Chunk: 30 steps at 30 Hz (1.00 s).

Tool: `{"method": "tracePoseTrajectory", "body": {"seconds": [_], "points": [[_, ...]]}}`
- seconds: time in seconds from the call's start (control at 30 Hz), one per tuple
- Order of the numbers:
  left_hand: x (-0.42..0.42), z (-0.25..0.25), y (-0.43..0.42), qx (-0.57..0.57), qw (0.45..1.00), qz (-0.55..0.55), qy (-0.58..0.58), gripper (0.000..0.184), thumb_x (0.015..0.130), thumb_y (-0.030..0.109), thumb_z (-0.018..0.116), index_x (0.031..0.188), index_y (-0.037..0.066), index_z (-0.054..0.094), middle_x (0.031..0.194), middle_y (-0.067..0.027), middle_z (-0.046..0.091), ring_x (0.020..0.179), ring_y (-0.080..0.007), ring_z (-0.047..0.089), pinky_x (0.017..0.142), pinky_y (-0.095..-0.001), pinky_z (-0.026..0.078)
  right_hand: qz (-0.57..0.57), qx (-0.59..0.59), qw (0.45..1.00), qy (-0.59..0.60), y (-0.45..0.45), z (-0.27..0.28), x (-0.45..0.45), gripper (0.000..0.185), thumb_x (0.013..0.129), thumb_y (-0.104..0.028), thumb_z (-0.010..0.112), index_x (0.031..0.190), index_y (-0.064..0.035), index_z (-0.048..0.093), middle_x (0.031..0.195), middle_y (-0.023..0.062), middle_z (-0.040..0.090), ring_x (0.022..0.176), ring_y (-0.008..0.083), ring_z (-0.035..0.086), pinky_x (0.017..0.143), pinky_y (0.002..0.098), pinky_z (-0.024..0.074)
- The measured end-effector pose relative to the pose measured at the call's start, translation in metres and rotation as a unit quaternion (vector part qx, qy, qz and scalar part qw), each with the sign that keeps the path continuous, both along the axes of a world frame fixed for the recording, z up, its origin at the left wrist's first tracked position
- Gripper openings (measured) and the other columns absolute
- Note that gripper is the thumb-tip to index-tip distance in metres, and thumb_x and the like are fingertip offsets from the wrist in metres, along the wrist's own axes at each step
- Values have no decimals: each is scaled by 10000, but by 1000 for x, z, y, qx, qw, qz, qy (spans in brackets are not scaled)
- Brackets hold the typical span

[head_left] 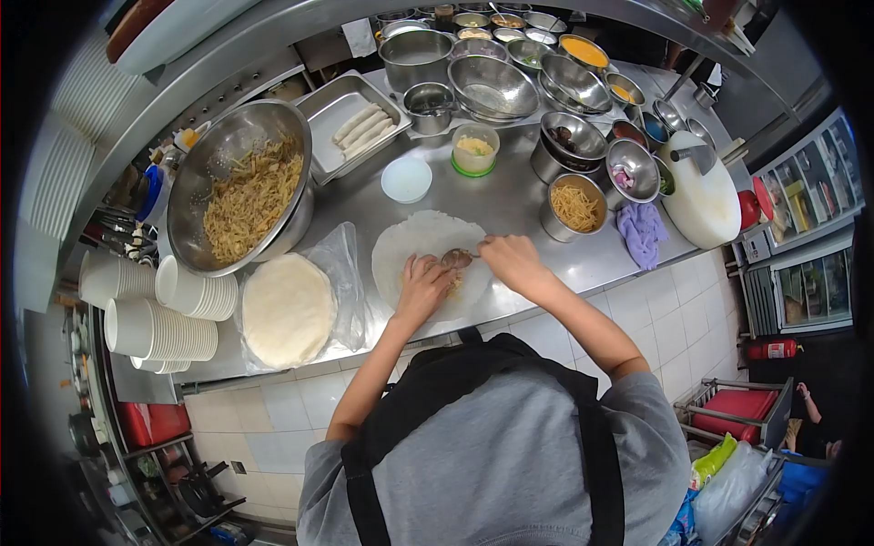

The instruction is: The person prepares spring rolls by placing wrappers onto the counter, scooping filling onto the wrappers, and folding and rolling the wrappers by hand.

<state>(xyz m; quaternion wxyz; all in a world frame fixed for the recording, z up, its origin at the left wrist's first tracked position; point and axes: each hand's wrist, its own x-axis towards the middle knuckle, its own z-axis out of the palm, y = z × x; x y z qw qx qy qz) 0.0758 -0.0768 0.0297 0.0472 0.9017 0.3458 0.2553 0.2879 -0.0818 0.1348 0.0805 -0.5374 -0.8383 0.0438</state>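
Observation:
My right hand (512,259) is closed around the handle of a metal spoon (456,258). The spoon's bowl is over a thin round wrapper (401,244) spread on the steel counter. A small line of shredded filling (455,284) lies on the wrapper, partly hidden by my left hand (426,284). My left hand's fingers reach out beside the spoon and filling, and no held object shows in them. To the left, a stack of round wrappers (288,309) rests on a plastic bag (341,273).
A large steel bowl of shredded filling (253,205) stands at left, beside stacked white tubs (150,328). White rolls (364,129) lie in a metal tray (332,100). A small white bowl (406,180), a pot of fried strips (574,208) and a purple cloth (641,235) sit nearby.

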Motion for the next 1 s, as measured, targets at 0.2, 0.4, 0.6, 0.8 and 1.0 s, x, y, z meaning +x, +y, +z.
{"method": "tracePoseTrajectory", "body": {"seconds": [0.2,0.4,0.6,0.8,1.0], "points": [[-12,19,3,-155,973,42,-168,288,722,142,702,1008,127,666,1046,-20,619,1107,-283,459,979,-443,331,-11,-25,994,103,35,74,8,95,799,-102,588,847,-41,643,798,148,649,766,348,644,636,432,500],[-37,27,12,-125,961,148,-196,211,723,77,710,927,102,662,1010,-55,608,1023,-278,474,918,-383,359,137,139,919,342,132,90,-129,109,813,-99,587,910,-54,608,870,137,631,847,345,608,717,419,480],[-64,19,3,-97,964,179,-169,212,698,30,697,887,125,684,968,-48,592,992,-289,473,874,-377,383,135,7,977,164,189,82,-242,188,756,-18,563,916,-39,659,935,165,662,916,366,637,731,437,517],[-72,-3,-14,-132,960,186,-161,204,681,25,700,856,130,700,951,-51,590,940,-279,476,856,-374,388,140,86,981,107,195,73,-253,170,757,-32,591,886,-74,694,933,121,659,931,320,622,753,410,501],[-67,-14,-11,-173,952,186,-172,192,687,62,719,868,124,700,936,-52,587,966,-274,474,866,-369,381,163,187,911,329,131,37,-142,60,767,-134,652,824,-133,672,934,63,581,913,277,516,790,376,419]]}}
